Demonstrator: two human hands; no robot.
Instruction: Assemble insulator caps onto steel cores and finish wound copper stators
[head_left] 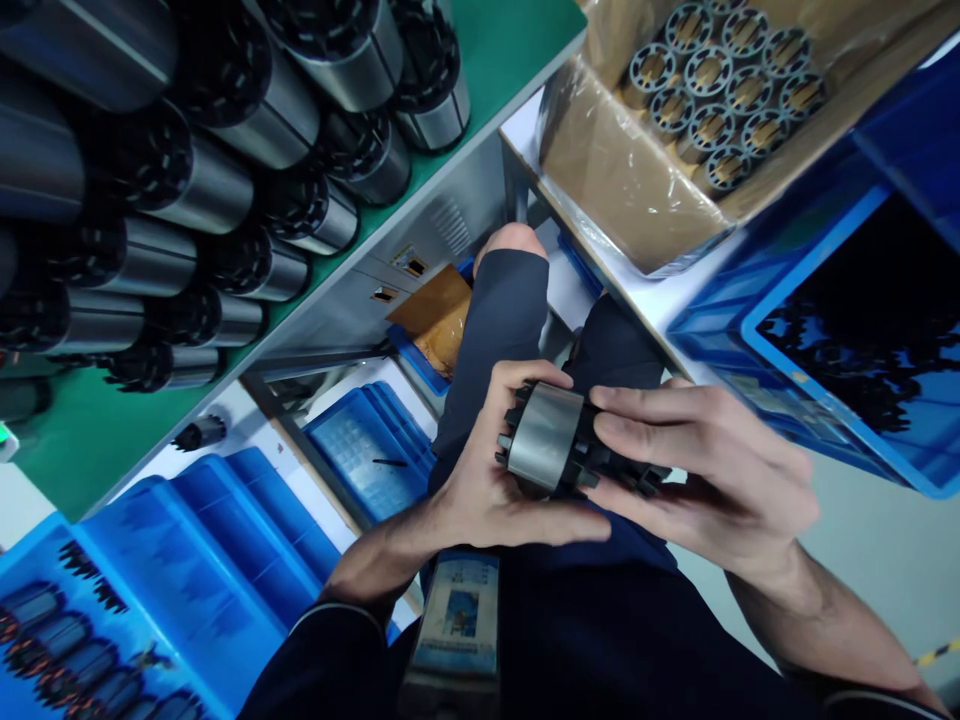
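Observation:
My left hand (pixel 491 470) is wrapped round a motor stator core (pixel 546 432), a silver metal cylinder with black toothed plastic at its ends. The core lies tilted above my lap. In my right hand (pixel 705 460) are black toothed plastic end pieces (pixel 637 470), pinched between fingers and thumb against or just beside the core's right end. Whether they touch it is hidden by the fingers. How many pieces the right hand holds cannot be made out.
Many similar stators (pixel 199 165) stand on the green bench (pixel 480 60) at upper left. A plastic-lined carton (pixel 637 190) with bare metal cores is at upper right. Beside it, a blue crate (pixel 847 420) holds dark plastic parts. Blue trays (pixel 217 540) lie at lower left.

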